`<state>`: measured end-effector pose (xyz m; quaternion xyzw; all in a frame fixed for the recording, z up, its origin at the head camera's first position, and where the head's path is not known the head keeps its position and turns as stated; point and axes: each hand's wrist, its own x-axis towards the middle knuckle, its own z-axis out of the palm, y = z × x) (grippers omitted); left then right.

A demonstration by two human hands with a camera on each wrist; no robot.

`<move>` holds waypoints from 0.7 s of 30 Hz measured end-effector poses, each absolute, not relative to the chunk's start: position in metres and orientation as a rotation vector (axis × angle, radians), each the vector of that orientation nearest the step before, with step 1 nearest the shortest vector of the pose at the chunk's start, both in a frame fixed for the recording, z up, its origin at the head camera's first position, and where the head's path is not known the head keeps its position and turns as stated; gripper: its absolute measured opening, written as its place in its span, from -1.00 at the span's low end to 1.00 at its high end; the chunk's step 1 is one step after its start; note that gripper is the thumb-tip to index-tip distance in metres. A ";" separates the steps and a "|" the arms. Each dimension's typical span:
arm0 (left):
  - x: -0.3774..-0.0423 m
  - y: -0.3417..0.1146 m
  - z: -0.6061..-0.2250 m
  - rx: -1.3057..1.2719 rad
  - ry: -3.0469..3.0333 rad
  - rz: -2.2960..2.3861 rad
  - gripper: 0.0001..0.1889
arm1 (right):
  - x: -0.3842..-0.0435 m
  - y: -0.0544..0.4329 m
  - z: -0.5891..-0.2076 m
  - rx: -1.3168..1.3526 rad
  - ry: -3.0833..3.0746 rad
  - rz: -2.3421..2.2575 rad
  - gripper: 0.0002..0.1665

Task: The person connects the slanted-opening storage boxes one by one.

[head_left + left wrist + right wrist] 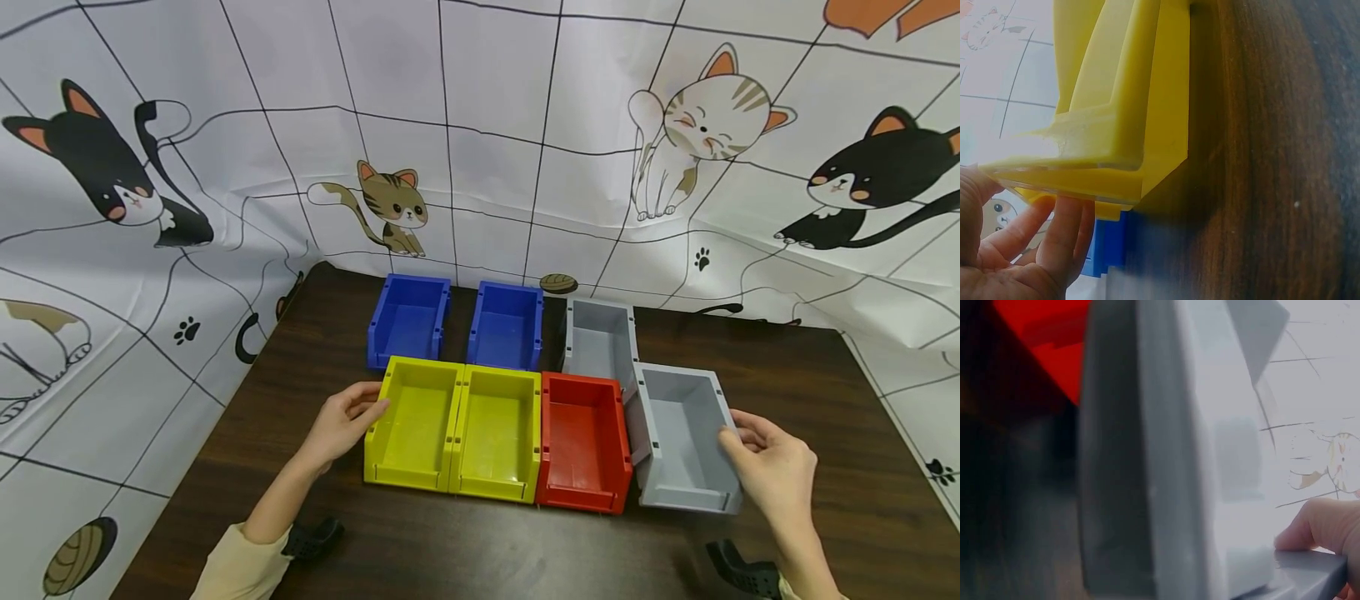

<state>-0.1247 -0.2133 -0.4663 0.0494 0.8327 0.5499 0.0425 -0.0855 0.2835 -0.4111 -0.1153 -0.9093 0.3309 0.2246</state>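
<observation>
My left hand (343, 423) pinches the left side wall of the leftmost yellow bin (414, 417), thumb at the rim and fingers outside. In the left wrist view, the fingers (1063, 234) press on the outside of that wall. On the right, a grey bin (686, 433) is held by its right wall in my right hand (780, 467), with the thumb at the rim. It looks slightly raised from the table and overlaps the front corner of another grey bin (600, 337). A red bin (585, 442) stands just left of the held grey one. Beside the red stands a second yellow bin (497, 433).
Behind the front row, two blue bins, one on the left (408, 321) and one nearer the middle (506, 325), stand apart on the dark wooden table (480, 550). A white cat-print sheet (495, 167) hangs at the back and left.
</observation>
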 end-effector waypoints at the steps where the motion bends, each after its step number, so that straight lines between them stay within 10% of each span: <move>1: -0.125 -0.213 -0.466 0.150 2.546 1.684 -0.56 | -0.085 0.284 -0.413 -0.319 -2.508 0.911 -0.72; 10: -0.126 -0.215 -0.466 0.126 2.543 1.703 -0.58 | -0.098 0.320 -0.464 -0.174 -2.414 0.972 -0.77; 21: -0.125 -0.212 -0.467 0.127 2.549 1.695 -0.58 | -0.095 0.278 -0.410 0.157 -2.483 0.722 -0.40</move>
